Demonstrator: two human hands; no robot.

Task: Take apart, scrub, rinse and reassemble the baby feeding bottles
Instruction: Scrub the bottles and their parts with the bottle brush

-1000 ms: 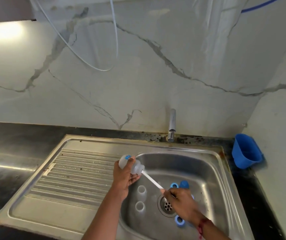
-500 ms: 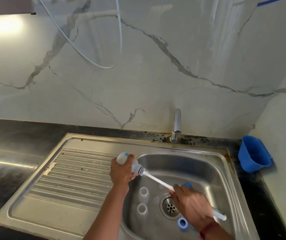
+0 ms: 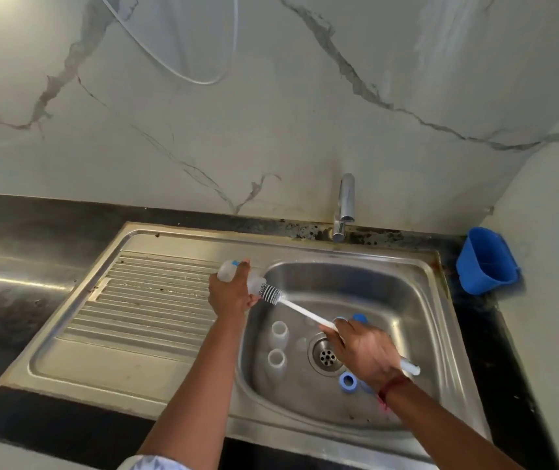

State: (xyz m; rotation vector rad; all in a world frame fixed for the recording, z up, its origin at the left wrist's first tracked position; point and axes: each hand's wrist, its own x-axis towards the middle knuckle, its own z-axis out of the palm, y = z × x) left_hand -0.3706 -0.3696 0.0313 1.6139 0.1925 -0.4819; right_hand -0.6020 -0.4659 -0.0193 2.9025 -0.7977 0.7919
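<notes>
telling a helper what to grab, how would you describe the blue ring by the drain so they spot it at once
In the steel sink, find the round drain. On its near side, beside the right hand, lies the blue ring. Unlike the blue piece beyond that hand, it lies flat, showing its open hole.

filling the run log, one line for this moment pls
step: scrub | left hand: grips bottle | right hand: grips brush, bristles at bottle mouth | sink: holds blue ring

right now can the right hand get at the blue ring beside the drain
Probably not straight away: the blue ring lies uncovered close beside the right hand, but that hand grips the brush handle.
</notes>
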